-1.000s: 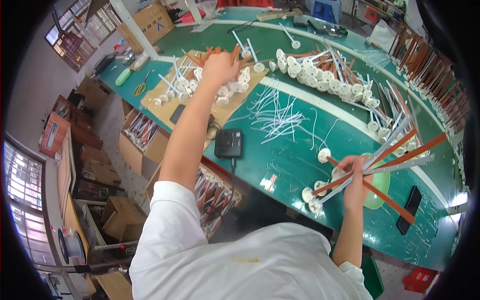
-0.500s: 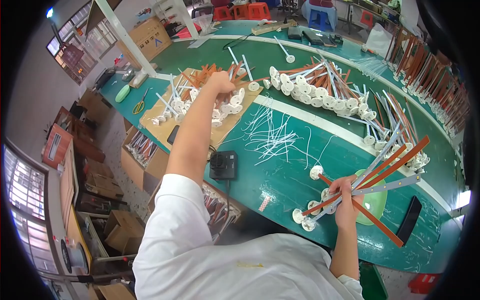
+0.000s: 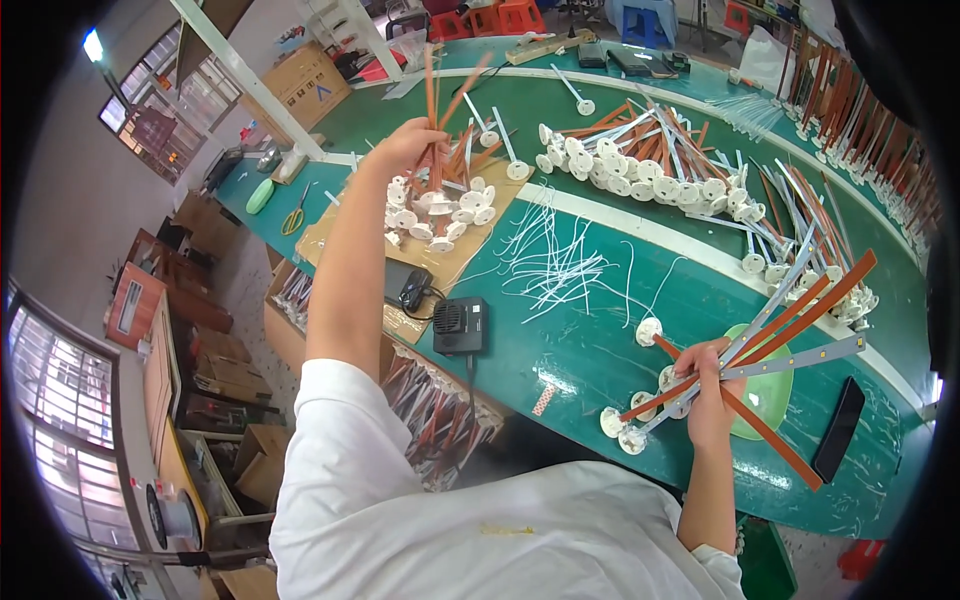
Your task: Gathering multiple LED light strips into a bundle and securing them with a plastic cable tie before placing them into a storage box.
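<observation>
The green worktable [image 3: 600, 335] curves away in front of me, its near edge slanting from my left arm down past my body to my right. My widest room to move lies between my two hands, on the tabletop before my chest. Beyond the white strip crossing the table, a long heap of disc-based strips [image 3: 640, 165] bars the far side. Under the near edge, on my left, stand cartons [image 3: 283, 342] packed with more strips.

On the left, a brown cardboard sheet [image 3: 448, 268] lies under a pile of white discs [image 3: 475, 205]. Above it my left hand [image 3: 405, 145] is closed around orange strips [image 3: 431, 85], tips upward; I cannot tell whether their bases touch the pile.

On the right, my right hand [image 3: 708, 385] is clamped on a fanned bundle of orange and grey-white strips [image 3: 820, 303], discs toward my left, tails spreading rightward over a pale green bowl [image 3: 768, 385]. That bowl and the black phone [image 3: 840, 430] beyond it crowd this side.

A tangle of white wires [image 3: 560, 275] spreads between my hands. A black box with a grille [image 3: 460, 328] sits near the edge, an adapter [image 3: 415, 287] just beside it. Yellow-handled scissors [image 3: 293, 220] lie farther left.
</observation>
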`<state>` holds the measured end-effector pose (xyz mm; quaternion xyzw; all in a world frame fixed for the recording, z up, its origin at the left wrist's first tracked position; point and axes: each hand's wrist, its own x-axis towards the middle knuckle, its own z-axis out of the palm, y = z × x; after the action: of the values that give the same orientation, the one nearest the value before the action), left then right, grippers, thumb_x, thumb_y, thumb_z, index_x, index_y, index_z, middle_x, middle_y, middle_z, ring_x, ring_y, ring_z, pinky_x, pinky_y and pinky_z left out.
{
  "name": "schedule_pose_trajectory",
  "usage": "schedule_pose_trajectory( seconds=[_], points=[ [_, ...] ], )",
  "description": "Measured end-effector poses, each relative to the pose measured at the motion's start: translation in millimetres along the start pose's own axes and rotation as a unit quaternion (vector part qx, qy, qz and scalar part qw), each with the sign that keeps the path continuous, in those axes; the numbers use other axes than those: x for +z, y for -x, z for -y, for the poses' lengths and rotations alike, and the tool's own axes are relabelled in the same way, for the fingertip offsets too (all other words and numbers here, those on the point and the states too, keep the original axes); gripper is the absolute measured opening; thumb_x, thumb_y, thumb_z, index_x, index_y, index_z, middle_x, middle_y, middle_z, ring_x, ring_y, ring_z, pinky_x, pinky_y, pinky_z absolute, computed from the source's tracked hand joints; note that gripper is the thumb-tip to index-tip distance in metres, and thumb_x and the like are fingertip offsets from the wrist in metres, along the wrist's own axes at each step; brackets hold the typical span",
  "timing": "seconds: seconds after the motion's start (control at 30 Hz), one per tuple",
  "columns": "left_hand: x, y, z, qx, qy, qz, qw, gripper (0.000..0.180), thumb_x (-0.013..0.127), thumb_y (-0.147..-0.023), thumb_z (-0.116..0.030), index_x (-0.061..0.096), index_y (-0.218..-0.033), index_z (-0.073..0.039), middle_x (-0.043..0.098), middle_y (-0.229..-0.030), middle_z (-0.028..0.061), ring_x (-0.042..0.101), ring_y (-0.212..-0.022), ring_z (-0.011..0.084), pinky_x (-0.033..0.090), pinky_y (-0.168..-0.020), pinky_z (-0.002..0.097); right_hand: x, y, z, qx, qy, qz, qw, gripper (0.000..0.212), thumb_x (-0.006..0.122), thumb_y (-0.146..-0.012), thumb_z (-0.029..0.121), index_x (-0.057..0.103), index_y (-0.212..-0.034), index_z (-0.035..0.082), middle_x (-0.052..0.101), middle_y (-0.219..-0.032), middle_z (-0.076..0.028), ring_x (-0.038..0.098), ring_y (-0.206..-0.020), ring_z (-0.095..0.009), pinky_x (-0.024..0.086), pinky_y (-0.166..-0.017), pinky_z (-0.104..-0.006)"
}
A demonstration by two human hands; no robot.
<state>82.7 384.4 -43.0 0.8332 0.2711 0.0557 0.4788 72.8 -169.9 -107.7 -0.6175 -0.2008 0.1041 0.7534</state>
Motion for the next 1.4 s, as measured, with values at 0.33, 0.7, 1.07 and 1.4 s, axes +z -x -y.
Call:
schedule_pose_trajectory(
  seconds=[0.33,0.7,1.07,1.4],
  points=[
    [-8.1,63.7,-46.7,0.061,0.054,-0.071,0.994,0.017,0.055,-0.096,-0.018,0.054,-0.106,-0.004,0.068,-0.092,0.0101,0.068,-0.082,0.0183,0.058,-0.071,0.0330,-1.2,2.0,-3.4,-0.003,-0.006,-0.023,1.000,0.021,0.047,-0.098,0.020,0.045,-0.082,0.007,0.055,-0.072,-0.007,0.049,-0.065,-0.011,0.040,-0.062,-0.0254],
    [-14.6,64.3,-53.7,0.066,-0.065,-0.082,0.992,0.023,0.061,-0.093,-0.019,0.064,-0.107,-0.002,0.069,-0.092,0.0091,0.068,-0.080,0.0147,0.058,-0.068,0.0321,-1.3,1.6,-7.6,-0.016,0.002,-0.035,0.999,0.020,0.046,-0.099,0.018,0.045,-0.083,0.007,0.055,-0.072,-0.007,0.049,-0.065,-0.011,0.040,-0.062,-0.0249],
    [-20.6,80.1,-67.4,0.060,0.089,-0.065,0.992,0.025,0.058,-0.095,-0.022,0.057,-0.110,-0.001,0.067,-0.099,0.0136,0.069,-0.088,0.0225,0.057,-0.074,0.0352,-0.1,2.2,-10.9,-0.026,-0.017,-0.051,0.998,0.018,0.045,-0.099,0.018,0.043,-0.085,0.008,0.048,-0.065,-0.004,0.044,-0.060,-0.009,0.035,-0.056,-0.0239],
    [-2.6,60.6,-1.4,0.141,0.322,-0.147,0.924,0.021,0.053,-0.097,-0.018,0.053,-0.111,-0.002,0.064,-0.110,0.0160,0.066,-0.096,0.0278,0.057,-0.078,0.0395,-3.4,2.6,-19.4,-0.059,-0.032,-0.054,0.996,0.020,0.047,-0.100,0.022,0.044,-0.087,0.007,0.049,-0.063,-0.003,0.045,-0.058,-0.009,0.035,-0.054,-0.0241]
  ],
)
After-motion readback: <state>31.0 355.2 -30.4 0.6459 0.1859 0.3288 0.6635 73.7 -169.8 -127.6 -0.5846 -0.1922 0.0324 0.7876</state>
